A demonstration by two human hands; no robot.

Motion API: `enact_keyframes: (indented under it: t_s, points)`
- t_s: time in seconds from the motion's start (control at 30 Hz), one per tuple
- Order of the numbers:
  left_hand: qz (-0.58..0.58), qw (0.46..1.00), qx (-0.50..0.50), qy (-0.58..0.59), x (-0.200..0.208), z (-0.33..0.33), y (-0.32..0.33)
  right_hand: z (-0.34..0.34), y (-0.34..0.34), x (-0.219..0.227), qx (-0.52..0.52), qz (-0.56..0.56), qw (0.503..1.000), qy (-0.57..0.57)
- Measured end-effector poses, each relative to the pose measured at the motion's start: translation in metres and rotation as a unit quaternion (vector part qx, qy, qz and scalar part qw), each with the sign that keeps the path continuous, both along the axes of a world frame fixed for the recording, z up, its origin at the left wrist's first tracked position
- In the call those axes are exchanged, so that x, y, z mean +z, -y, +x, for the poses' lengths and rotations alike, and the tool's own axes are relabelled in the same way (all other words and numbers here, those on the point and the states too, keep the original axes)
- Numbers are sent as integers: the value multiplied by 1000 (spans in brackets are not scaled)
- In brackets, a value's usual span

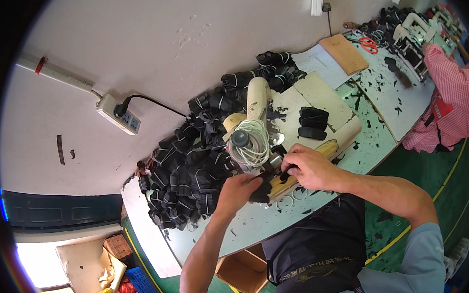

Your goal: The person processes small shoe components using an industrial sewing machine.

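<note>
My left hand [236,193] is closed on a dark piece of black material [260,192] at the front edge of a cream machine [307,96], which looks like a sewing machine. To its right, my right hand [311,167] pinches a small black strip [288,172] close to the machine's metal working parts. Both hands are near each other, and the fingertips partly hide what they hold. A coil of white cord [251,145] hangs on the machine head just beyond them. Several black pieces [313,123] lie stacked on the machine bed beyond my right hand.
Tied black bundles [185,175] are heaped along the wall. On the right, a brown pad [345,53], orange-handled scissors [368,45] and a person in a checked sleeve [457,89]. A power strip [118,114] is on the wall; a cardboard box [242,272] stands under the table.
</note>
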State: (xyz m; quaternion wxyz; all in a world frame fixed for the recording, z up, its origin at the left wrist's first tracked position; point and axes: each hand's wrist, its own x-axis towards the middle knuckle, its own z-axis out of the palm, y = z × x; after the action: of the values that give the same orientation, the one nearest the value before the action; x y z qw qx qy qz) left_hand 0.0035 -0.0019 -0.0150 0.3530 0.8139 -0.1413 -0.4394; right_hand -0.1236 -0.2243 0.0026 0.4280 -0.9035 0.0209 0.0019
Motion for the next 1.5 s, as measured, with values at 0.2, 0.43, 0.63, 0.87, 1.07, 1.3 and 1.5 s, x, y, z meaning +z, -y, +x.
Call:
enact_keyframes:
  t_s: [0.2,0.43,0.63,0.87,1.07,1.3,1.5]
  points:
    - [-54,996,20,-67,6,-2,-2,6,-9,-3,-33,-3,999,-15]
    - [-36,998,47,36,0,-5,5,2,4,-4,-15,70,997,-26]
    - [-85,995,33,-35,11,-2,-5,5,-1,-6,-66,84,994,-31]
    - [-60,995,67,36,5,-11,14,6,2,-4,-6,76,996,-43]
    - [-41,995,78,51,10,-12,10,7,4,-4,-15,56,998,-34]
    - [-140,984,86,-73,14,-14,-6,-3,14,0,-35,133,985,-106]
    - [-52,994,85,-42,9,-8,4,-1,10,3,7,86,994,-67]
